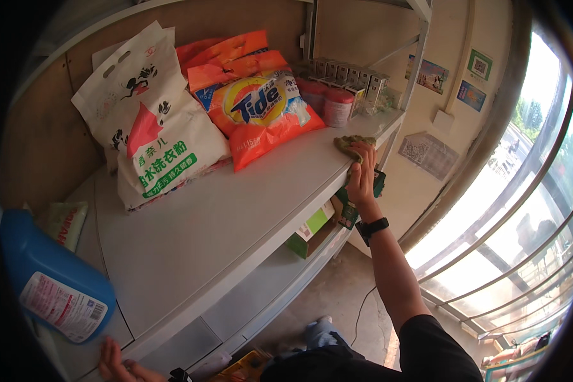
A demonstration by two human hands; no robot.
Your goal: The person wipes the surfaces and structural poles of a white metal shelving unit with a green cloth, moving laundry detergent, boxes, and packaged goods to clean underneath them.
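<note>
Near the right end of the grey shelf (186, 229), my right hand (363, 176) presses a greenish cloth (353, 143) against the shelf's top by its front edge. My left hand (119, 365) rests at the front edge at lower left, fingers apart and holding nothing that shows, just below a blue plastic jug (62, 277). An orange Tide detergent bag (267, 114) stands behind and left of the cloth, with more orange bags behind it. A white bag of washing powder (157, 124) leans at the back left. Beside the Tide bag are pink-lidded jars (338, 107).
Several small boxes (358, 76) line the shelf's back right corner, near a metal upright (413, 71). A pale green packet (67, 222) lies behind the jug. A lower shelf holds a green and white box (315, 224). A barred window (506, 215) is at the right.
</note>
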